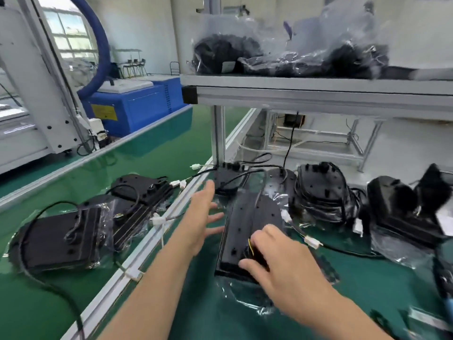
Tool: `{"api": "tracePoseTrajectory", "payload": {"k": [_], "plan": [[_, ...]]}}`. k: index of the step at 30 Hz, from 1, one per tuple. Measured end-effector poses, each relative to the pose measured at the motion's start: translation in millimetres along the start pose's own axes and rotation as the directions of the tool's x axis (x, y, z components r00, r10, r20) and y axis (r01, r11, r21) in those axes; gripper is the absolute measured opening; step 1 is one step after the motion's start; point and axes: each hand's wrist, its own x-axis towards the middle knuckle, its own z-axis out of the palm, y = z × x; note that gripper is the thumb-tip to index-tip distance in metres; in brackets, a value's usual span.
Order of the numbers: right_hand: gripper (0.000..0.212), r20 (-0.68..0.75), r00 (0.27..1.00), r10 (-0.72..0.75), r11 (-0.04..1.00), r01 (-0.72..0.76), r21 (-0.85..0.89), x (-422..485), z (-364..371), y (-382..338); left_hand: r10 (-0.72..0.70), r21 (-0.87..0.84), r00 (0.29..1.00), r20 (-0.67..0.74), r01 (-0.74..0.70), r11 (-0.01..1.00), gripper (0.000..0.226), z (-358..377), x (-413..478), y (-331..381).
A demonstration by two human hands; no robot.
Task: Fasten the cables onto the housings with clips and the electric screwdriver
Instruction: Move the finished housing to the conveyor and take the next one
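Housing matte black. Cable black, connector white, one thin wire yellow. Conveyor belt bright glossy green; bench mat darker teal-green. Cabinet blue with a yellow label. Hose dark blue. Shelf frame silver-grey. Bags clear, contents black.

My left hand reaches far forward, palm turned to the right, its fingers straight and spread. My right hand sits nearer, palm down, fingers bent toward the thumb; whether they pinch anything I cannot tell.
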Motion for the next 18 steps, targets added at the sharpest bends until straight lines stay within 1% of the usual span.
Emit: {"api": "tracePoseTrajectory", "payload": {"k": [1, 2, 3, 4, 6, 7, 8, 9, 10, 11, 12, 13, 15, 16, 17, 18], "plan": [[0.032, 0.044, 0.999, 0.010, 1.000, -0.009, -0.017, -17, -3, -5, 0.009, 0.026, 1.000, 0.018, -0.010, 1.000, 0.072, 4, -7, -3], [0.031, 0.079, 0.997, 0.018, 0.999, -0.016, -0.028, -33, -2, -8, 0.021, 0.090, 0.999, 0.038, -0.024, 0.996, 0.079, 9, -15, -6], [0.033, 0.077, 0.997, 0.019, 0.999, -0.016, -0.039, -47, -2, -10, 0.044, 0.178, 0.997, 0.060, -0.054, 0.982, 0.083, 14, -24, -9], [0.036, 0.067, 0.997, 0.029, 0.997, -0.024, -0.070, -58, -1, -13, 0.083, 0.277, 0.995, 0.062, -0.097, 0.956, 0.083, 20, -33, -12], [0.041, 0.037, 0.999, 0.036, 0.983, -0.029, -0.182, -79, 0, -13, 0.220, 0.452, 0.973, 0.072, -0.229, 0.862, 0.072, 29, -51, -22], [0.039, 0.068, 0.996, 0.051, 0.977, -0.035, -0.210, -90, 1, -12, 0.301, 0.515, 0.947, 0.116, -0.317, 0.797, 0.059, 31, -59, -28], [0.037, 0.083, 0.995, 0.057, 0.976, -0.038, -0.214, -100, 2, -11, 0.381, 0.556, 0.906, 0.186, -0.417, 0.719, 0.034, 33, -67, -34], [0.037, 0.093, 0.994, 0.049, 0.974, -0.027, -0.225, -109, 5, -11, 0.408, 0.590, 0.856, 0.316, -0.515, 0.622, 0.013, 35, -72, -39], [0.039, 0.099, 0.995, 0.032, 0.968, -0.007, -0.249, -116, 8, -11, 0.424, 0.607, 0.772, 0.474, -0.635, 0.478, 0.045, 39, -78, -42], [0.040, 0.096, 0.995, 0.026, 0.963, 0.001, -0.268, -121, 9, -10, 0.402, 0.598, 0.669, 0.625, -0.741, 0.304, 0.064, 41, -81, -46], [0.041, 0.082, 0.996, 0.028, 0.961, -0.005, -0.277, -126, 13, -9, 0.347, 0.578, 0.588, 0.730, -0.803, 0.144, 0.067, 45, -83, -48], [0.041, 0.091, 0.995, 0.041, 0.961, -0.014, -0.277, -129, 14, -9, 0.286, 0.529, 0.511, 0.811, -0.849, 0.016, 0.057, 49, -87, -47], [0.041, 0.126, 0.990, 0.061, 0.963, -0.025, -0.267, -132, 19, -11, 0.222, 0.427, 0.385, 0.896, -0.883, -0.195, 0.016, 54, -93, -41], [0.040, 0.152, 0.987, 0.058, 0.970, -0.020, -0.242, -131, 16, -14, 0.221, 0.399, 0.347, 0.911, -0.877, -0.267, 0.003, 54, -95, -38], [0.039, 0.185, 0.980, 0.073, 0.978, -0.034, -0.204, -132, 11, -13, 0.236, 0.396, 0.334, 0.912, -0.866, -0.306, 0.007, 51, -95, -36], [0.039, 0.223, 0.971, 0.082, 0.992, -0.058, -0.109, -130, 5, -10, 0.219, 0.432, 0.378, 0.899, -0.848, -0.309, 0.010, 46, -96, -34]]}}
